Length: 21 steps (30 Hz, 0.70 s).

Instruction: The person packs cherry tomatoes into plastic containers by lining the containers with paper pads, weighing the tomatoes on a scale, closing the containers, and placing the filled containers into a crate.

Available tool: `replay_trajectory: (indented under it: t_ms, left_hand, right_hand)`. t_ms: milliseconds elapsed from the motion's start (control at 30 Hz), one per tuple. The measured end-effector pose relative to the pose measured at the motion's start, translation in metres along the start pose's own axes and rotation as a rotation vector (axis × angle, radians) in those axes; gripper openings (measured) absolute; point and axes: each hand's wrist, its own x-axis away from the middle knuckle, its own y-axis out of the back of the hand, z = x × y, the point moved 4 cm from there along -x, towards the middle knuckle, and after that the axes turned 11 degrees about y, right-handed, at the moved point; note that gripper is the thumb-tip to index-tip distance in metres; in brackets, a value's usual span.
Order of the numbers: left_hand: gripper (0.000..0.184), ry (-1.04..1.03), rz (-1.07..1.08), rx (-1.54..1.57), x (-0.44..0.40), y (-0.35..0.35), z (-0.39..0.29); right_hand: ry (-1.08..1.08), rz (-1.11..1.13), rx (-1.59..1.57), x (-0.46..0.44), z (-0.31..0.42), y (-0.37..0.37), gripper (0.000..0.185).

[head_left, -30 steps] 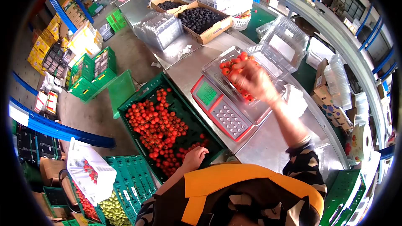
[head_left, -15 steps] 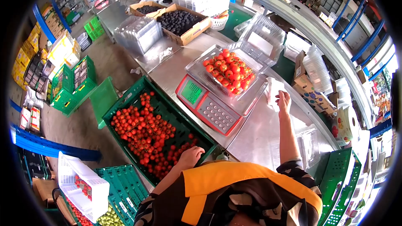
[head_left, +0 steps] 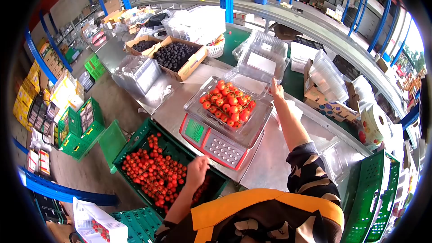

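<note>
An open clear plastic clamshell box holding vine cherry tomatoes (head_left: 227,103) rests on the pan of a red digital scale (head_left: 215,146). Its hinged lid (head_left: 258,64) is tipped back on the far side. My right hand (head_left: 277,92) is at the right edge of this lid, fingers stretched out; whether it touches is hard to see. Over the near edge of a green crate (head_left: 173,137), just left of the scale, hovers my left hand (head_left: 197,171), blurred, with fingers loosely curled. No object shows in it. More cherry tomatoes (head_left: 153,166) fill much of the crate.
Stacked clear containers (head_left: 138,74) and a cardboard box of dark fruit (head_left: 180,56) stand at the back left. A white paper or cloth (head_left: 293,109) lies right of the scale. Further right are a carton with clear lids (head_left: 330,94) and a green crate (head_left: 371,193).
My right hand has moved from the white paper or cloth up to the clamshell lid. My left hand has risen from the crate toward the scale. The camera view has shifted.
</note>
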Motion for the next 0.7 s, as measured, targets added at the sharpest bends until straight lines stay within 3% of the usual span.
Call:
replay_trajectory:
  t_ms: [67,133,167,233,300,433,567,700]
  left_hand:
    - [0.013,-0.147,-0.206,0.193,-0.051,0.018,-0.015]
    - [0.019,-0.068,-0.381,0.154,-0.112,0.038,-0.034]
    - [0.025,-0.172,-0.469,0.104,-0.148,0.04,-0.036]
    - [0.035,0.115,-0.322,0.278,-0.196,0.034,-0.061]
    - [0.033,0.175,-0.257,0.233,-0.229,0.026,-0.066]
    - [0.016,0.131,-0.365,0.235,-0.22,0.02,-0.064]
    - [0.018,0.196,-0.363,0.483,-0.171,0.003,-0.045]
    - [0.025,0.15,-0.365,0.41,-0.149,0.002,-0.049]
  right_hand:
    - [0.143,0.042,0.125,0.0,-0.007,-0.003,0.061]
    - [0.126,-0.025,0.204,-0.004,-0.025,-0.009,0.053]
    - [0.091,0.024,0.187,0.001,-0.024,-0.008,0.051]
    - [0.024,0.121,0.155,0.021,-0.008,0.0,0.048]
    - [0.007,0.141,0.089,0.03,0.003,0.002,0.04]
    - [0.095,0.252,-0.029,0.037,0.022,-0.003,0.033]
    - [0.159,0.325,-0.073,0.036,0.037,-0.017,0.036]
    - [0.177,0.346,-0.028,0.017,0.033,-0.027,0.05]
